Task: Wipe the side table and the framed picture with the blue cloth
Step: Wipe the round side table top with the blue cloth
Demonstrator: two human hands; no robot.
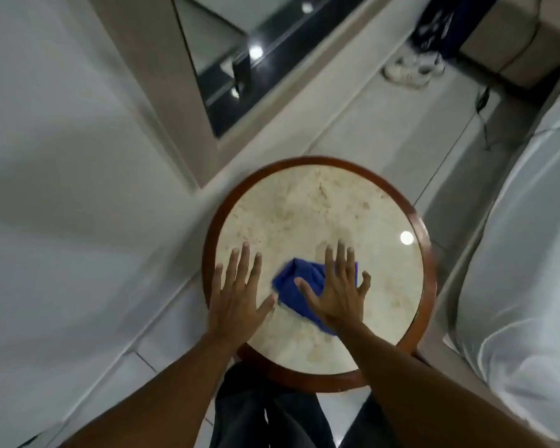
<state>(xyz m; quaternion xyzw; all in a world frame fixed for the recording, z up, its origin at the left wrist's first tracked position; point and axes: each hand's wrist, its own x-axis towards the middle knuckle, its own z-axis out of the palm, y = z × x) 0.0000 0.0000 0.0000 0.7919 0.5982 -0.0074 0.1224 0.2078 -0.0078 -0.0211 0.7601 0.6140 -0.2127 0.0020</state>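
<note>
With the right hand (335, 291) pressed flat and open on the blue cloth (299, 286), and the left hand (240, 294) spread empty beside it, the cloth may bunch under the palm and skip patches of the side table (304, 205).

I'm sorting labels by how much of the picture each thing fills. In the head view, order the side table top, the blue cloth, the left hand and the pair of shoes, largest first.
1. Side table top
2. Left hand and blue cloth: too close to rank, since the right hand covers part of the cloth
3. Pair of shoes, smallest, though farther from the camera
</note>
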